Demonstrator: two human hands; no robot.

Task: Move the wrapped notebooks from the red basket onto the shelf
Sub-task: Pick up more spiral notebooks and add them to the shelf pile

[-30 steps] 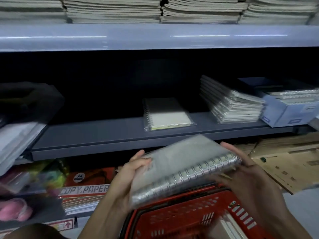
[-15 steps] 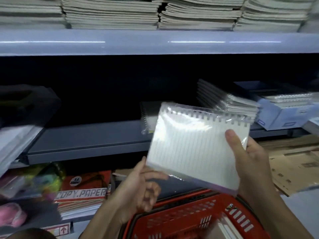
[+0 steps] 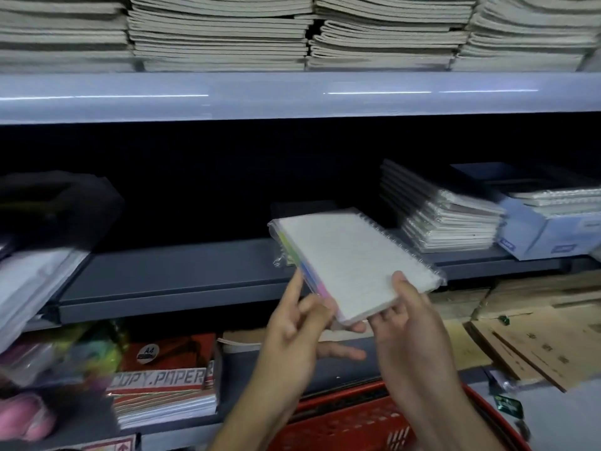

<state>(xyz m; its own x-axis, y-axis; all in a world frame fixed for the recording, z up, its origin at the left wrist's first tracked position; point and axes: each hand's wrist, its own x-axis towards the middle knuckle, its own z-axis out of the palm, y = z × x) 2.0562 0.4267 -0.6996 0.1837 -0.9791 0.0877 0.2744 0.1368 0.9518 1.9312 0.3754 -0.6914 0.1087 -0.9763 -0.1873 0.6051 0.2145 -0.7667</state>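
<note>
Both hands are holding one wrapped notebook (image 3: 354,265) in the air, above the red basket (image 3: 351,421) and in front of the grey shelf (image 3: 169,275). The notebook is lying nearly flat and tilted, its lined white face turned up, its spiral binding along the far right edge and coloured page tabs showing along the left edge. Its clear wrap is sticking out at the corners.

The left hand (image 3: 292,327) is pinching the notebook's near left edge, thumb on top by the pink tabs, the other fingers (image 3: 341,353) curling beneath. The right hand (image 3: 403,317) is gripping the near right corner, thumb pressing on the top face, fingers folded underneath. Neither hand is letting the notebook touch the shelf; its far end is hanging over the shelf's front lip.

On the shelf behind, partly hidden by the held one, another notebook (image 3: 292,209) is lying in the dark. To the right a stack (image 3: 448,219) of wrapped spiral notebooks is sitting on the same shelf, and just beside it a pale blue box (image 3: 549,236) is holding more. The shelf above is carrying rows of thick paper piles (image 3: 221,30).

Below the grey shelf, packs marked copy paper (image 3: 162,379) are lying at the left, and brown card sheets (image 3: 540,336) are spreading at the right. At the far left, blurred plastic-wrapped goods (image 3: 29,281) are leaning over the shelf end. Only the basket's red rim and mesh wall are showing at the bottom of the view; its contents are hidden by the arms.
</note>
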